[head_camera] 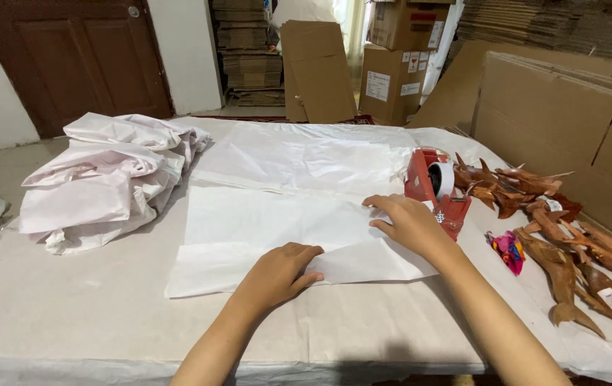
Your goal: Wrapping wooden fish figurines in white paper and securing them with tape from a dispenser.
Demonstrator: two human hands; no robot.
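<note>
A white sheet of wrapping paper lies flat on the paper-covered table, its near right corner folded over. My left hand rests on the sheet's near edge, fingers curled and pressing the fold. My right hand lies flat on the sheet's right side, fingers spread, just left of a red tape dispenser. Neither hand grips anything.
A crumpled heap of white paper sits at the left. Several carved wooden fish lie at the right, with a small multicoloured bundle beside them. Cardboard sheets and boxes stand behind, near a brown door.
</note>
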